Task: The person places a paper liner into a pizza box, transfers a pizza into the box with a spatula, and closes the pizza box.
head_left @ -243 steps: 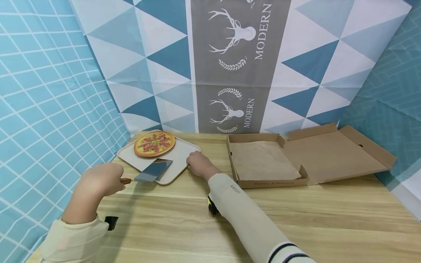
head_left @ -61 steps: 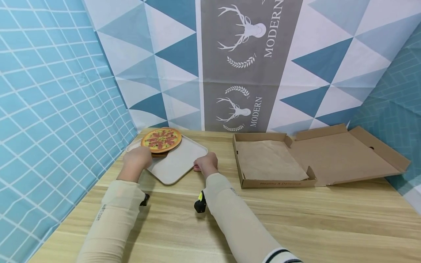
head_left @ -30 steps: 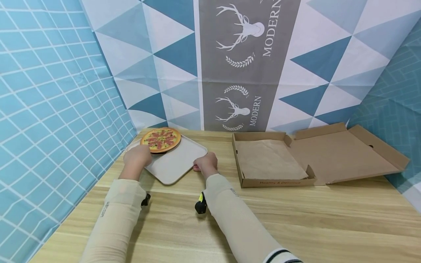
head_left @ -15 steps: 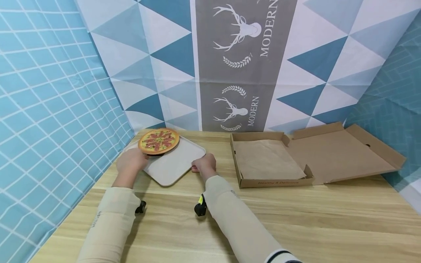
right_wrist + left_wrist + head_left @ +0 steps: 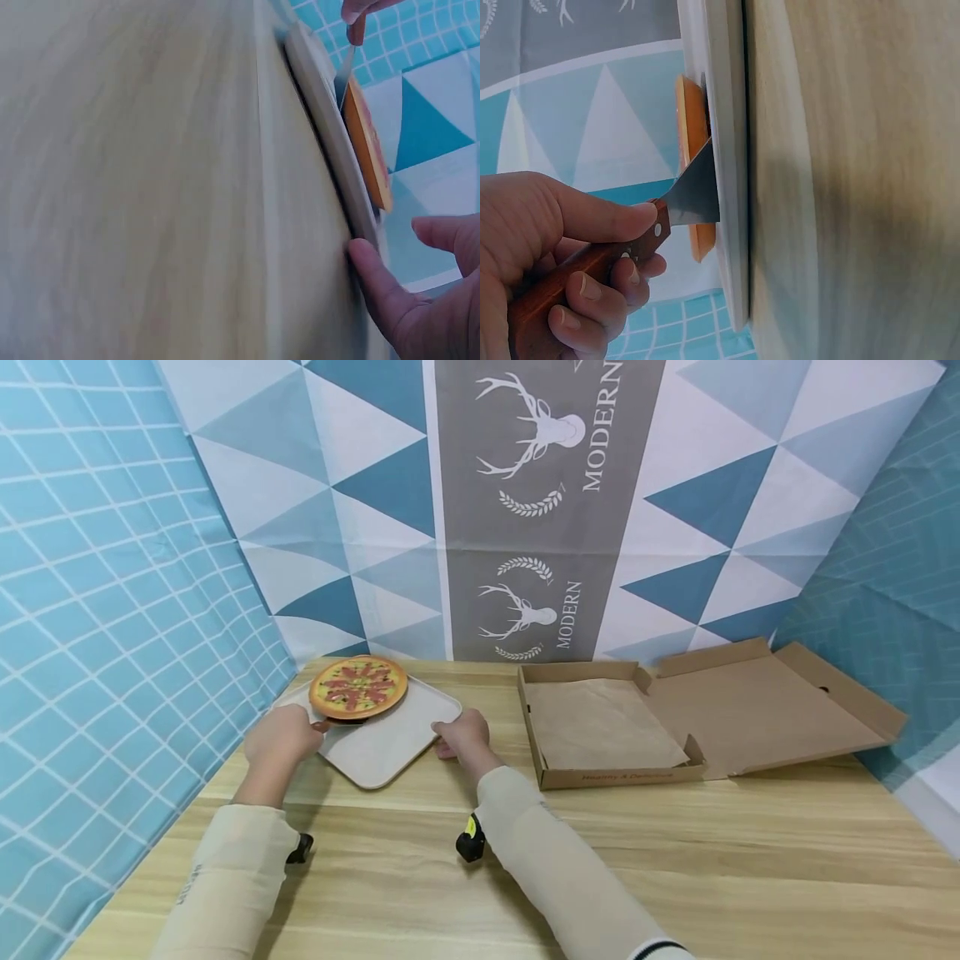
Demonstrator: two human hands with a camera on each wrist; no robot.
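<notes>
My left hand [image 5: 283,737] grips the riveted wooden handle of a metal spatula [image 5: 694,191], its thumb along the top. The blade reaches over the rim of a pale tray [image 5: 378,752] and slopes down under a round pizza [image 5: 358,687]. Its front edge looks lifted off the tray, with a dark gap beneath. At the tray's right corner is my right hand [image 5: 463,735]; in the right wrist view one fingertip touches the tray's edge, while the thumb stands apart above it. Nothing is held between them.
An opened cardboard pizza box [image 5: 622,777], lined with brown paper [image 5: 600,722], lies to the right, its lid [image 5: 765,710] folded out flat. Patterned wall coverings [image 5: 525,527] stand close behind and to the left of the wooden table [image 5: 420,860].
Since the earliest frame, the spatula has gone from in front of the pizza to under it. Lately my left hand has drawn slightly back and left, and my right thumb now shows off the tray's rim.
</notes>
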